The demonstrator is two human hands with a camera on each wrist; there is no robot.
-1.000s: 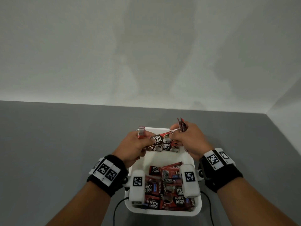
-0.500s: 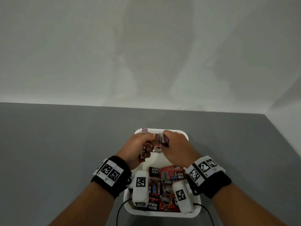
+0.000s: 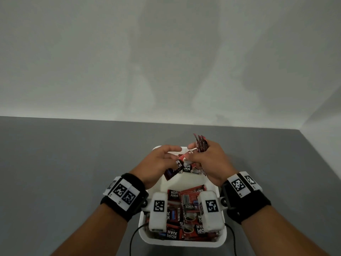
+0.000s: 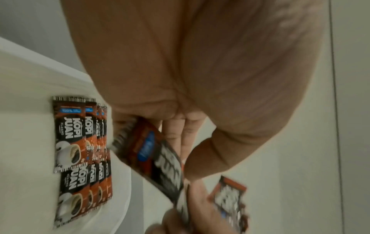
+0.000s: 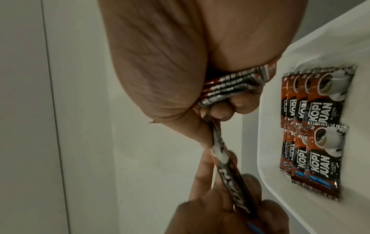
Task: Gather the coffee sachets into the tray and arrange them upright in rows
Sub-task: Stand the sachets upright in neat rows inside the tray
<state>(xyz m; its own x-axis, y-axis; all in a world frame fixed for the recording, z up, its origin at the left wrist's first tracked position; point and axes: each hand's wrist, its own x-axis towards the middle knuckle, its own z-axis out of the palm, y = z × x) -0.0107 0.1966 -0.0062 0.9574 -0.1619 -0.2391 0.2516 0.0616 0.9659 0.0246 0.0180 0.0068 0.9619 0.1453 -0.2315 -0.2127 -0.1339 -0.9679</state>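
Observation:
A white tray (image 3: 182,243) sits on the grey table. Loose red-and-black coffee sachets (image 3: 186,206) lie flat in its near half. Two short rows of upright sachets (image 4: 80,142) (image 5: 316,126) lean at the far end. Above that end, my right hand (image 3: 193,152) grips a bundle of sachets (image 3: 200,143) (image 5: 94,85) and also pinches one end of a single sachet (image 5: 80,142). My left hand (image 3: 175,154) holds that single sachet (image 3: 177,167) (image 4: 156,158) at its other end, tilted. The tray floor (image 3: 184,183) between the rows and the loose pile is bare.
The grey table (image 3: 73,163) runs to a pale wall behind and on the right. Black cables (image 3: 134,237) hang from the wrist cameras at the tray's near edge.
Both hands have lifted from the tray's far end. The right hand has raised its bundle, and a single sachet now stretches between the two hands.

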